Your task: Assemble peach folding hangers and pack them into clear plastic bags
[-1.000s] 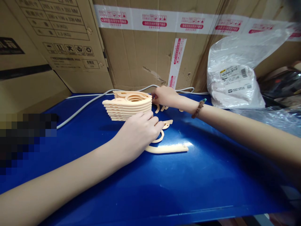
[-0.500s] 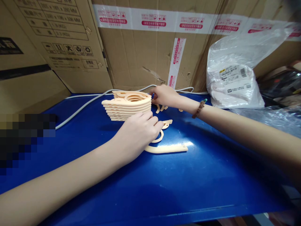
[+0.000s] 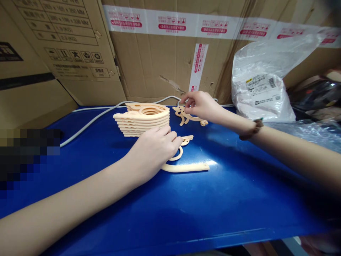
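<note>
My left hand point(image 3: 156, 151) is closed, fingertips down, on a cream plastic part with a ring and a long curved arm point(image 3: 189, 168) that looks like a folding hanger. My fingers hide much of it. Just behind that hand stands a stack of matching cream plastic hangers point(image 3: 144, 121), layered flat on one another. My right hand point(image 3: 201, 106) hovers over a few loose cream plastic pieces point(image 3: 183, 115) at the back of the table. Its fingers are bent and apart, and I see nothing held in them.
The blue table point(image 3: 186, 213) runs up to a cardboard box wall point(image 3: 154, 64). A white cable point(image 3: 90, 124) lies along the back. At the right sits a white plastic bag point(image 3: 262, 92) with a label, near crumpled clear plastic point(image 3: 306, 131). Another printed carton point(image 3: 69, 46) stands left.
My right hand has moved right and lifted away from beside the stack, uncovering the loose pieces. My left hand stays on its part, and the whole view has shifted slightly.
</note>
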A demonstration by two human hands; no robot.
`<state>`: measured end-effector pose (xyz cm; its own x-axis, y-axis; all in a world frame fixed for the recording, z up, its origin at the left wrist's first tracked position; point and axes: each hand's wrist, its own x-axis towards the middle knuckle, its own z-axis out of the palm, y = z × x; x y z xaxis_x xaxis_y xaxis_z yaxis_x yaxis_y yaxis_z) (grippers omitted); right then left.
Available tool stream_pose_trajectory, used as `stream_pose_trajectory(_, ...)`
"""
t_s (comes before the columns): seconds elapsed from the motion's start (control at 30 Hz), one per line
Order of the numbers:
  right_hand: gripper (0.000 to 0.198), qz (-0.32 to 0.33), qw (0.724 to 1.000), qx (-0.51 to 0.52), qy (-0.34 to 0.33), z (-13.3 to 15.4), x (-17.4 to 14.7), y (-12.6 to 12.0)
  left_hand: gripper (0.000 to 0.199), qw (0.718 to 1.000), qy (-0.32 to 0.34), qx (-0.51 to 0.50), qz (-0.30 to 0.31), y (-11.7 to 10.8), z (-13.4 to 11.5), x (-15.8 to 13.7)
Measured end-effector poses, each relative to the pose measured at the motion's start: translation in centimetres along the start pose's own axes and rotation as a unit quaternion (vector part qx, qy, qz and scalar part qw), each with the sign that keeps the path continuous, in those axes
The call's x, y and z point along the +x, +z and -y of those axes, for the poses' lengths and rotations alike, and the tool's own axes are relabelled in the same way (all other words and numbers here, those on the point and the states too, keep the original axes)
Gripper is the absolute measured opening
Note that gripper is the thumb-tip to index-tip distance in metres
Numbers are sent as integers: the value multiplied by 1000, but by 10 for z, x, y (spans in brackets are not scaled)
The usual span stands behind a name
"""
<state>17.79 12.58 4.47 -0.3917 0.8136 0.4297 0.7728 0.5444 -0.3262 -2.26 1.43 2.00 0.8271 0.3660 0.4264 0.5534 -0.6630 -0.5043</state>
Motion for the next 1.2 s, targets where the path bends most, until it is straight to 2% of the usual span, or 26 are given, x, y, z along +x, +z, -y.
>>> stream_pose_trajectory(0.13,24,29,988,137,58,-6,-32,-19,16,1000,-9,-4,10,0,0,1)
stream_pose_trajectory(0.23,15,88,964,221,121,-3,-58,-32,16,1000,-16,-18,15,-1,0,1)
stream_pose_trajectory(0.33,23,128,942,271,150,1,-81,-40,18,998,-36,-57,0,-4,-2,2)
stream_pose_trajectory(0.43,31,123,938,293,142,2,-97,-41,21,983,-64,-171,-7,-7,-6,3)
stream_pose_trajectory(0.57,39,106,953,263,107,0,-108,-40,21,940,-66,-333,39,-6,-11,3)
stream_pose_trajectory(0.7,41,97,978,175,66,2,-111,-42,27,915,-60,-394,57,0,-14,1)
stream_pose_trajectory(0.9,37,78,990,117,26,7,-115,-44,25,904,-59,-414,86,7,-14,0)
stream_pose_trajectory(1.1,37,77,990,119,2,10,-118,-42,15,900,-62,-419,106,7,-16,2)
stream_pose_trajectory(1.2,33,69,986,149,14,11,-118,-39,17,898,-61,-422,106,7,-16,2)
